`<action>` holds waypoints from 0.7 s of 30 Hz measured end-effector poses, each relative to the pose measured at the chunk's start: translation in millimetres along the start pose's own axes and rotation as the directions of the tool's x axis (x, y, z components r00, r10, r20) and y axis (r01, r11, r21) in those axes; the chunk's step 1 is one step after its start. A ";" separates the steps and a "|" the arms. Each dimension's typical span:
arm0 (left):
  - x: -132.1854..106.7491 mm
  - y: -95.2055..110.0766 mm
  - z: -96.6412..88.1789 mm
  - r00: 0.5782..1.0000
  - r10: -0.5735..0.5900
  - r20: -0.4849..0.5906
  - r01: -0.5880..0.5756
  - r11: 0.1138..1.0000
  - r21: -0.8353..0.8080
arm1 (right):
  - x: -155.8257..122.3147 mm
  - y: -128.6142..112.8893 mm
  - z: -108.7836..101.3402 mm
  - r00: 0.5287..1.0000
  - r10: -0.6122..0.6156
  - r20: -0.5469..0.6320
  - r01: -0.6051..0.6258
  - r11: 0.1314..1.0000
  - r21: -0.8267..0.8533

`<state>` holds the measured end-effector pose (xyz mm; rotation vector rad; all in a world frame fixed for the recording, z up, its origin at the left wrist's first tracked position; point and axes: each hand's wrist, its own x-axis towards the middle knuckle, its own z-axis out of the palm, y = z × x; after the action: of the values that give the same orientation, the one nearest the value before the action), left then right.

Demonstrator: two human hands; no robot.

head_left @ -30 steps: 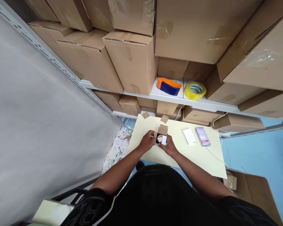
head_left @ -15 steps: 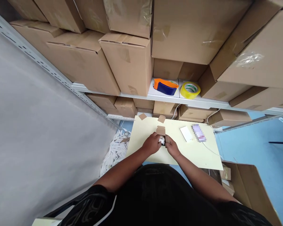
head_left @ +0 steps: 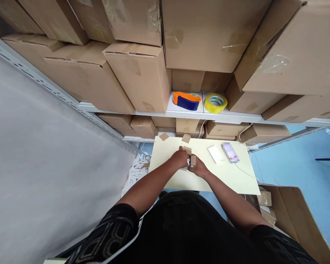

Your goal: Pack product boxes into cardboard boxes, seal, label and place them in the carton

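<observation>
Over the pale yellow table (head_left: 170, 179) a small cardboard box (head_left: 193, 160) with raised flaps sits between my hands. Closed on its left side is my left hand (head_left: 179, 159), its fingers at the opening. My right hand (head_left: 199, 168) wraps round the right side of the box. Something whitish shows inside the opening, mostly hidden by my fingers, and I cannot make out what it is. Two small cardboard pieces, one on the left (head_left: 164, 136) and one nearer the box (head_left: 186, 138), lie at the table's back edge.
A white flat box (head_left: 215, 154) and a blurred phone (head_left: 230, 152) with a cable lie on the right of the table. A tape dispenser (head_left: 187, 101) and yellow tape roll (head_left: 216, 103) rest on the shelf among cartons. A large open carton (head_left: 288, 209) stands at lower right.
My left hand has shifted over the box opening, covering more of the shiny contents. My right hand has turned slightly, and its side flap now shows more. The camera view has shifted a little.
</observation>
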<state>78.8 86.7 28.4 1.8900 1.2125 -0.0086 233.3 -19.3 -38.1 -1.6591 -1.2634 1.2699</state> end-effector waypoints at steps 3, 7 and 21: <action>-2.0 2.2 -4.9 1.000 -0.010 0.000 0.010 0.997 0.076 | -1.2 2.8 -0.9 1.000 -0.004 0.011 0.004 1.000 -0.026; -11.5 1.8 -4.0 0.999 0.046 -0.020 -0.044 0.991 0.123 | -4.0 5.1 -2.4 1.000 0.013 0.024 -0.013 0.999 -0.039; -23.9 8.4 1.2 0.998 0.061 -0.017 -0.058 0.987 0.152 | -10.1 2.4 5.7 0.999 -0.037 0.006 0.038 0.989 -0.144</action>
<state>72.9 67.1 43.4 2.0622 1.1980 -0.0488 228.0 -29.9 -38.9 -1.7254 -1.4114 1.1836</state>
